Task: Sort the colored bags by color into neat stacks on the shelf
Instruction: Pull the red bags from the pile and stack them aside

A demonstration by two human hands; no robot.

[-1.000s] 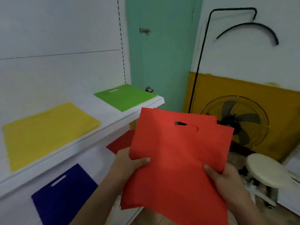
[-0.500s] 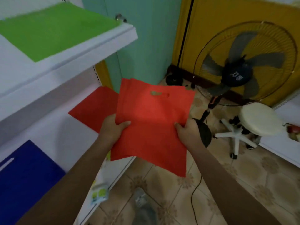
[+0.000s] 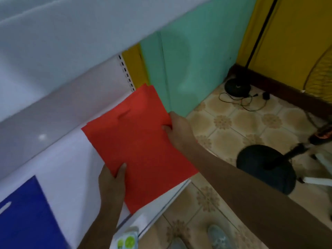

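My feed is evenly but rather dimly lit, with a cool cast and no hard light source I can place; a small bright glare spot (image 3: 42,136) sits on the glossy back panel of the white shelf (image 3: 68,164). Soft shadow lies under the upper shelf board (image 3: 75,33) and across the teal door (image 3: 188,69). Motion blur smears the whole frame, worst along the left and lower edges, where wide-angle bending also shows.

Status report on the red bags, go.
Both hands, left and right, grip the red bags. Bags lie over the lower shelf, near corner overhanging its front edge. Blue bag lies apart to the left; nothing blocking.
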